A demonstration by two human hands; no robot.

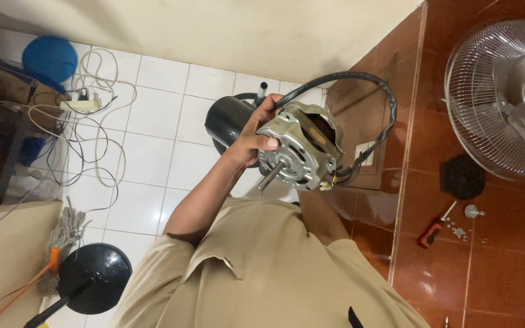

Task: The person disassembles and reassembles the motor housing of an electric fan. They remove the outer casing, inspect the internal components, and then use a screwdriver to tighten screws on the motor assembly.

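One hand (256, 136) grips the fan motor (302, 149); the other seems hidden.

A wire fan guard (505, 97) lies on the red tiles, with a black cap (462, 176), a red-handled screwdriver (434, 228) and small screws (459, 231) near it. On the white tiles sit a round black base (92, 278), tangled cables (92, 130) with a power strip (80, 105), and a blue lid (50, 58).
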